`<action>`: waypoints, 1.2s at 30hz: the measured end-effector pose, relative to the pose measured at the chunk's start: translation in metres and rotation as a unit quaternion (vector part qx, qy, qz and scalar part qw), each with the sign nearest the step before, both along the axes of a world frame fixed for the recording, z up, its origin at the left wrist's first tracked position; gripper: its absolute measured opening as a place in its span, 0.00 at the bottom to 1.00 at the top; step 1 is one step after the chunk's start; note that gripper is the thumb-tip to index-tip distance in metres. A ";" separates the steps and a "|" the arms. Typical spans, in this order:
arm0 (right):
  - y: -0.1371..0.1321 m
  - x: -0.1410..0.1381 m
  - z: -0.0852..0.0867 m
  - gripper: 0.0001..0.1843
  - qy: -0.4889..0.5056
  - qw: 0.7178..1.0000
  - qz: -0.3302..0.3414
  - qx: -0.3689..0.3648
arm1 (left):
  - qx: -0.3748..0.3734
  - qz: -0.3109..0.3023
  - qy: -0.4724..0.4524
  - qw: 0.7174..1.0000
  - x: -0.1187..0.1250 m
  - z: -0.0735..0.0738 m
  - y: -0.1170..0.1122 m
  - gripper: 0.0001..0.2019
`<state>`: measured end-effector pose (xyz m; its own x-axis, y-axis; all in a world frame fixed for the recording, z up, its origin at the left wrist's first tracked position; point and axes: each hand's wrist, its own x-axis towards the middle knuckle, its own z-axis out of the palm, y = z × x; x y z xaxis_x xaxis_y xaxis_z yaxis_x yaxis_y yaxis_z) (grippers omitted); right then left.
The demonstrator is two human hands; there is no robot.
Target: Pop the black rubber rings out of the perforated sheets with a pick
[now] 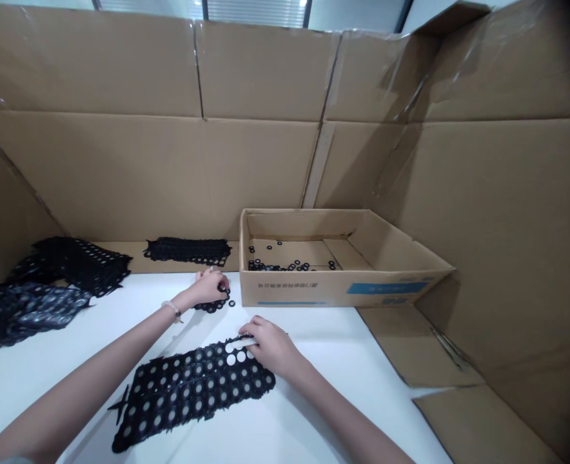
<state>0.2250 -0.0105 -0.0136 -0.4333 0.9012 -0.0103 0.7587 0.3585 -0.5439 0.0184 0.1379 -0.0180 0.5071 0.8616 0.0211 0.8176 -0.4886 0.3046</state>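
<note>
A black rubber-like sheet point(183, 390) with rows of round rings moulded into it lies at a slant on the white table. Near its upper right corner several larger white round gaps show. My right hand point(271, 347) is closed on that corner edge, with the fingertips partly hidden. Farther off, my left hand point(209, 287), a light band on its wrist, has its fingers curled together around black rings just above a small pile of loose black rings point(211, 305). One single ring point(231, 303) lies just right of that pile.
An open cardboard box point(285, 288) with several loose black rings inside stands behind my right hand. Stacked black sheets point(188, 250) lie at the back, and more sheets point(33, 306) are heaped at left. Tall cardboard walls point(256, 161) enclose the table point(324, 380).
</note>
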 end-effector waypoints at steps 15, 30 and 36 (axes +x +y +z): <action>0.001 0.000 -0.002 0.21 0.006 1.000 -0.004 0.000 | 0.028 0.102 -0.112 0.988 -0.062 0.029 0.014 0.21; 0.002 0.004 -0.001 0.09 0.006 1.000 -0.023 -0.008 | -0.106 0.018 -0.139 0.984 -0.039 0.024 -0.081 0.17; -0.001 0.003 0.005 0.06 0.025 0.999 -0.011 0.022 | -0.172 -0.022 -0.099 0.980 -0.027 0.022 -0.120 0.18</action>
